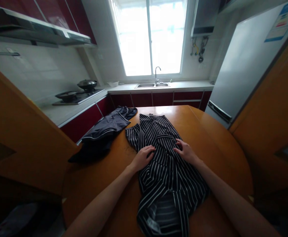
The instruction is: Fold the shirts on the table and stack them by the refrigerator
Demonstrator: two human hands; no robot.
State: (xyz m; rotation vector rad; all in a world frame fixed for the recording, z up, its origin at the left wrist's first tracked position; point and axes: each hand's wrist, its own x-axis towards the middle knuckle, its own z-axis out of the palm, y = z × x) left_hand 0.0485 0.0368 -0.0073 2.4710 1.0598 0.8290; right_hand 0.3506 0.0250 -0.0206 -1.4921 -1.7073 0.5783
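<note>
A black shirt with thin white stripes lies spread along the middle of a round wooden table. My left hand rests on the shirt's left side, fingers curled loosely against the cloth. My right hand lies on the shirt's right side, its fingers spread and pressing on the fabric. Neither hand lifts the cloth. A dark grey garment with pale piping lies crumpled at the table's left edge, partly hanging over it.
A kitchen counter with a steel sink and tap runs under the bright window. Two pans sit on the hob at left. A tall white fridge stands at right. Wooden chair backs flank the table on both sides.
</note>
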